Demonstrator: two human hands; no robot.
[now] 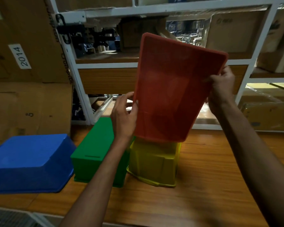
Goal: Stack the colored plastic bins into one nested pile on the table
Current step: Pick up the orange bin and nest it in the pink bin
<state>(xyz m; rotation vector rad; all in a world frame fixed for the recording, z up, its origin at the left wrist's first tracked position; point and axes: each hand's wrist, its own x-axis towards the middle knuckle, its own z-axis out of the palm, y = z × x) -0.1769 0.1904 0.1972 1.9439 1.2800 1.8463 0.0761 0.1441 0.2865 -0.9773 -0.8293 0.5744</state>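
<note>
Fingers point(129, 99) of the left hand point(124, 115) curl round the lower left edge of a red bin point(175, 89), thumb on the near face. The right hand point(221, 89) pinches the opposite edge near the upper corner. The red bin is held in the air, tilted, with its lower end just above a yellow bin point(154, 163). The yellow bin sits base-up on the wooden table point(220, 177), with a green bin point(95, 149) close beside it and a blue bin point(28, 161) further left, both also base-up.

The risk lies in the thin edge grip. Smooth plastic held only at the rims could twist or slip as it is turned over. Its low end could also clip the light yellow bin and push it against the green one or along the polished grain. Lowered off-centre, the tapered walls may jam instead of seating.

All four bins are moulded plastic, rectangular, with sloping sides and a lipped rim. The red bin's broad face shows a fine mesh-like texture, and the yellow one looks slightly translucent.
</note>
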